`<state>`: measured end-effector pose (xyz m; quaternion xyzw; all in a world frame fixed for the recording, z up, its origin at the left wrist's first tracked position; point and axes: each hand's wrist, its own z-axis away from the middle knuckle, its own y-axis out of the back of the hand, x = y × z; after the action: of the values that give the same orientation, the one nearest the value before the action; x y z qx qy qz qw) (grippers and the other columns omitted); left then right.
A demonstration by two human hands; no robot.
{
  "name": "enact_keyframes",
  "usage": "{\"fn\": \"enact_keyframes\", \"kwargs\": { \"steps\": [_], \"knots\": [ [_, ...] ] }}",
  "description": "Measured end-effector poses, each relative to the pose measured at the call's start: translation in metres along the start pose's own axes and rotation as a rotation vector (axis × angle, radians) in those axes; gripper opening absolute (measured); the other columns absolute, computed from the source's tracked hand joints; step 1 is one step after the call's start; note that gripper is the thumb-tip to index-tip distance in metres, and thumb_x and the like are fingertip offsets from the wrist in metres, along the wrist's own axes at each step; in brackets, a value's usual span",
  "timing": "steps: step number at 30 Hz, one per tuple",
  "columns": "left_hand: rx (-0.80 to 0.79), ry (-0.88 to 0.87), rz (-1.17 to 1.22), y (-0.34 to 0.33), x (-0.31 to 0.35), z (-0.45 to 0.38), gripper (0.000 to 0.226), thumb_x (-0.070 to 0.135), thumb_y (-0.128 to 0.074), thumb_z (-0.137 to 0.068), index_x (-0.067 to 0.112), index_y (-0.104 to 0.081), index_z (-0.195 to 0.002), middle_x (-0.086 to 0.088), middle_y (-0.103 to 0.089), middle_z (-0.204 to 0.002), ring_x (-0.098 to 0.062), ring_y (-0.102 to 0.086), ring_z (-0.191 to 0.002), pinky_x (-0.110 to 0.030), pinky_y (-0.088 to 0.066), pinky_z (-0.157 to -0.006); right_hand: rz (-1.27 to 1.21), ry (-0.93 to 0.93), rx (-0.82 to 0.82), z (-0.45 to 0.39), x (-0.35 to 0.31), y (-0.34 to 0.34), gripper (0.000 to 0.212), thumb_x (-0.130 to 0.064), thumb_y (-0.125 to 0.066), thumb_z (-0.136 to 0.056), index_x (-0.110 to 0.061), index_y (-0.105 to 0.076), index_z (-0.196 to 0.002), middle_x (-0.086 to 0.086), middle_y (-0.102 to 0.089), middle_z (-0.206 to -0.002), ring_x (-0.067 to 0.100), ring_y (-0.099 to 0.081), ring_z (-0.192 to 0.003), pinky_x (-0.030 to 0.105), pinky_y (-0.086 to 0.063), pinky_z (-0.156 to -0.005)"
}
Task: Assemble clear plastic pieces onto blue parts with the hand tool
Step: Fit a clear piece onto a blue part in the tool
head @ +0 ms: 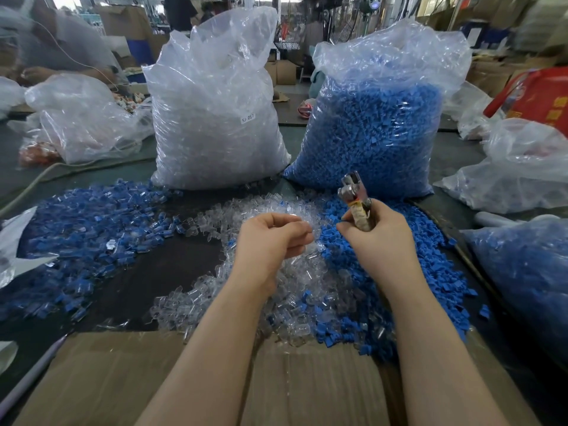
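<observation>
Gripping the hand tool (358, 199) by its tape-wrapped handle, the right hand (373, 232) keeps its fingers curled round it, the metal head pointing up and away from the person. The left hand (270, 238) hovers just beside it, fingers curled inward with the fingertips (304, 233) pinching something clear — too small and glassy to name for sure — over the pile of loose clear plastic pieces (276, 272). That pile is the landmark: it spreads across the dark table (172, 259) under and between both forearms. Right of the pile, touching and partly mixed into it, lies a heap of loose blue parts (408, 272). Left of the pile, a wider scatter of assembled blue-and-clear pieces (92, 238) lies on the table. Behind the pile stand two tall plastic sacks side by side — a sack of clear pieces (215, 118) labelled SJ-017 and a sack of blue parts (375, 127). Nearer the person than the pile, a flattened cardboard sheet (123, 379) lies under the arms, with a pen (33, 376) at its left edge.
</observation>
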<state>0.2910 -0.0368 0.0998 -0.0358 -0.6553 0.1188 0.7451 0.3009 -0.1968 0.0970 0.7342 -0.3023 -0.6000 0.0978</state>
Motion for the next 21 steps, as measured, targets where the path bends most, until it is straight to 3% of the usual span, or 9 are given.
{"fn": "enact_keyframes", "kwargs": {
  "steps": [8,11,16,18,21],
  "knots": [
    [0.016,0.005,0.089,-0.005,-0.001,0.002,0.011,0.003,-0.077,-0.08,0.007,-0.069,-0.087,-0.004,-0.075,-0.072,-0.012,-0.073,-0.067,-0.018,-0.055,-0.058,-0.148,0.125,-0.03,0.007,-0.012,-0.003,0.013,-0.019,-0.07,-0.085,-0.024,-0.06,-0.078,-0.014,-0.062,-0.068,0.006,-0.054,-0.063,0.031,-0.047,-0.065],
    [0.005,0.0,0.12,-0.007,0.001,0.004,0.009,0.003,-0.076,-0.081,0.007,-0.07,-0.086,-0.006,-0.076,-0.074,-0.013,-0.073,-0.068,-0.019,-0.055,-0.058,-0.202,0.159,-0.045,0.009,-0.014,-0.006,0.013,-0.018,-0.069,-0.087,-0.022,-0.059,-0.079,-0.007,-0.061,-0.071,0.007,-0.051,-0.061,0.031,-0.045,-0.062],
    [-0.017,-0.006,0.133,-0.01,0.002,0.006,0.006,0.001,-0.075,-0.082,0.006,-0.071,-0.084,-0.009,-0.075,-0.073,-0.015,-0.073,-0.068,-0.019,-0.056,-0.058,-0.293,0.19,-0.009,0.011,-0.017,-0.012,0.02,-0.015,-0.07,-0.088,-0.028,-0.06,-0.077,-0.014,-0.065,-0.073,0.002,-0.059,-0.064,0.015,-0.047,-0.06],
    [-0.025,-0.015,0.149,-0.011,0.002,0.006,0.006,0.001,-0.074,-0.082,0.005,-0.071,-0.085,-0.011,-0.075,-0.075,-0.015,-0.074,-0.07,-0.02,-0.056,-0.058,-0.284,0.185,0.009,0.011,-0.016,-0.014,0.02,-0.016,-0.07,-0.088,-0.03,-0.06,-0.077,-0.015,-0.066,-0.073,0.004,-0.062,-0.067,0.019,-0.051,-0.063],
    [-0.024,-0.033,0.164,-0.012,0.002,0.007,0.007,0.001,-0.075,-0.081,0.005,-0.072,-0.086,-0.012,-0.076,-0.078,-0.016,-0.074,-0.073,-0.02,-0.056,-0.06,-0.258,0.177,0.048,0.012,-0.015,-0.016,0.015,-0.018,-0.07,-0.088,-0.027,-0.062,-0.079,-0.007,-0.066,-0.07,0.01,-0.062,-0.068,0.038,-0.056,-0.069]
  ]
}}
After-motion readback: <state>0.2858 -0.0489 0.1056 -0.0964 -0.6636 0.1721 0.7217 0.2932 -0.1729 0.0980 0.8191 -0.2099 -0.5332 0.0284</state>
